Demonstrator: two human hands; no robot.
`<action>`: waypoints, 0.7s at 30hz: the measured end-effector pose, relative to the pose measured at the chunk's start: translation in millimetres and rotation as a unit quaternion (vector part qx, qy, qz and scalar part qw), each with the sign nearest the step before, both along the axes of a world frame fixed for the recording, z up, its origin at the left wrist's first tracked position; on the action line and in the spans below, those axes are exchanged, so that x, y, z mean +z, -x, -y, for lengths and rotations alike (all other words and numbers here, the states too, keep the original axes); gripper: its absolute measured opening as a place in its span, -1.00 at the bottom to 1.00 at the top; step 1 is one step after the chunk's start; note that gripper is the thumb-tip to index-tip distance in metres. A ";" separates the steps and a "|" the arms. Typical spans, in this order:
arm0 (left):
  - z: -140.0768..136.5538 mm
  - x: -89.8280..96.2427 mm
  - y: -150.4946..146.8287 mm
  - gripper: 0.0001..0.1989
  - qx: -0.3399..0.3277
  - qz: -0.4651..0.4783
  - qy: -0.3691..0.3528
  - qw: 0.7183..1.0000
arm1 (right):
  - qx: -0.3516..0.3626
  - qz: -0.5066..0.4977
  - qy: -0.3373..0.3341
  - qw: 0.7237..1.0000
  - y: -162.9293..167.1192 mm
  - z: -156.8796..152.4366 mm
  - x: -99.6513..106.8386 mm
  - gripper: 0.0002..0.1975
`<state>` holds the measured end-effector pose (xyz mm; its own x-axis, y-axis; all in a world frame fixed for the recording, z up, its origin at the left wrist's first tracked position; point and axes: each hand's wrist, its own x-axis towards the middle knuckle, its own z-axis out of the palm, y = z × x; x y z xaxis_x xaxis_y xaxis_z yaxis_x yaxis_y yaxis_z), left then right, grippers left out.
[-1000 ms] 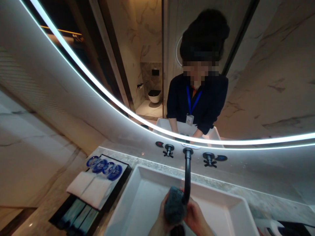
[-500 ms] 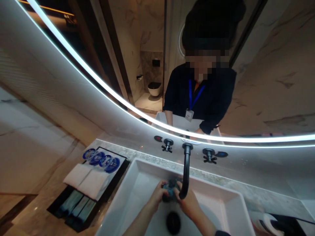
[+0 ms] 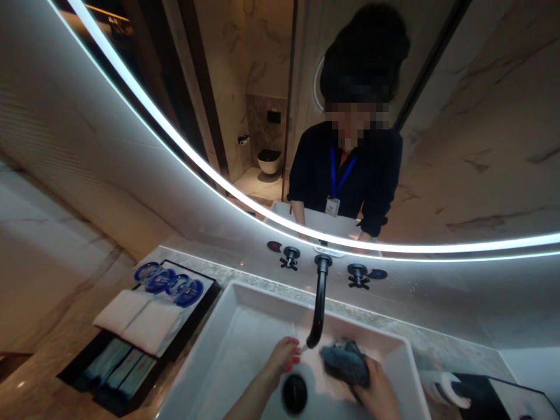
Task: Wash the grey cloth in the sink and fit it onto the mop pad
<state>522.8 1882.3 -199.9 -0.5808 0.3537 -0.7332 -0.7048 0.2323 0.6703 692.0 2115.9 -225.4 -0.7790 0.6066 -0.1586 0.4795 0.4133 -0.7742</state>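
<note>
My right hand (image 3: 380, 389) grips a bunched grey-blue cloth (image 3: 345, 363) over the right side of the white sink (image 3: 254, 326). My left hand (image 3: 282, 357) holds nothing; its slightly bent fingers are apart, just left of the tip of the black faucet (image 3: 319, 303). Below that hand lies the round black drain (image 3: 294, 394). Whether water runs from the spout is hard to make out.
Left of the sink stands a black tray (image 3: 126, 388) with folded white towels (image 3: 140, 318), blue round packets (image 3: 168, 283) and pale sachets. Black cross handles (image 3: 291, 256) flank the faucet under a lit mirror (image 3: 350, 35). A white round object (image 3: 450, 389) sits at right.
Both hands were together on the cloth under the faucet. My right hand has carried it to the right; my left hand has let go. The view has shifted slightly.
</note>
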 end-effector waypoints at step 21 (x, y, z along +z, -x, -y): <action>30.1 6.2 32.9 -0.53 0.112 -0.188 0.047 0.975 | 0.098 -0.124 0.215 0.964 139.0 97.4 41.4 -0.61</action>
<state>489.9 1852.2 -193.7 -0.8693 0.1297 -0.4770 -0.4537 0.1737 0.8741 553.1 2018.5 -184.0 -0.9179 0.3645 -0.1566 0.2027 0.0915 -0.9749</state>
